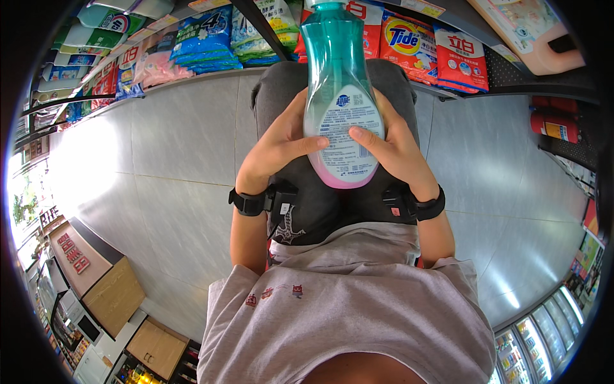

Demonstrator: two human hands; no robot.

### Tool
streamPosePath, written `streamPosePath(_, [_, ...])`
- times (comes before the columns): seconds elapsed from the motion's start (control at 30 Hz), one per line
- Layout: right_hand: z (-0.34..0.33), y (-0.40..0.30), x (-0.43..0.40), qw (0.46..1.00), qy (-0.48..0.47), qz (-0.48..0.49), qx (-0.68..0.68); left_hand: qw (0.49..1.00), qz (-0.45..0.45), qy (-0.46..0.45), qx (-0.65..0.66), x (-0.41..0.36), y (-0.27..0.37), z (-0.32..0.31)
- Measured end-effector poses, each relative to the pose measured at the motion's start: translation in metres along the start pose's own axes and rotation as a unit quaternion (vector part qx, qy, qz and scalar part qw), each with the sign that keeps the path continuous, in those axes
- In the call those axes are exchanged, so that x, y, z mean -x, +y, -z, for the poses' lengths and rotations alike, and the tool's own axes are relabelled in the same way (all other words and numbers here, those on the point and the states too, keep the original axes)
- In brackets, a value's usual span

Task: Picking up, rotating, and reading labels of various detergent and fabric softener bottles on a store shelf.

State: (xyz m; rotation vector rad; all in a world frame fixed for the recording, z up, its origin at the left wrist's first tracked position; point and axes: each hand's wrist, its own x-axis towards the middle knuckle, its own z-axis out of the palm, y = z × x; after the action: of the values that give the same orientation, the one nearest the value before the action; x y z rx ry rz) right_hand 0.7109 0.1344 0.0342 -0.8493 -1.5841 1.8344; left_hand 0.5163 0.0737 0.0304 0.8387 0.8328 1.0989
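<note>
A large clear plastic pump-neck bottle point(341, 103), teal above and pink at its base, stands between my two hands over my lap, its back label turned up to me. My left hand point(283, 139) wraps its left side with the thumb on the label's edge. On the other side my right hand point(395, 141) grips it, thumb lying across the printed label. The bottle's white top is cut off by the picture's upper rim. Behind it, bags of laundry powder, among them an orange Tide bag point(408, 45), line the low shelf.
A store shelf point(206, 77) curves across the front, with blue bags point(204, 41) on it and bottles point(115, 21) higher at left. A pink jug point(551, 53) is at upper right. A wooden counter point(112, 293) stands lower left, glass-door coolers point(532, 341) lower right.
</note>
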Motion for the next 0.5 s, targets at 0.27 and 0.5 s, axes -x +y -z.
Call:
streamPosePath(0.27, [0.0007, -0.0007, 0.0008, 1.000, -0.003, 0.002, 0.009, 1.000, -0.006, -0.001, 0.000, 0.0004, -0.0027, 0.0006])
streamPosePath(0.5, [-0.0007, -0.0016, 0.0002, 1.000, -0.002, 0.003, 0.001, 1.000, -0.007, 0.005, -0.008, 0.0004, -0.0007, -0.0013])
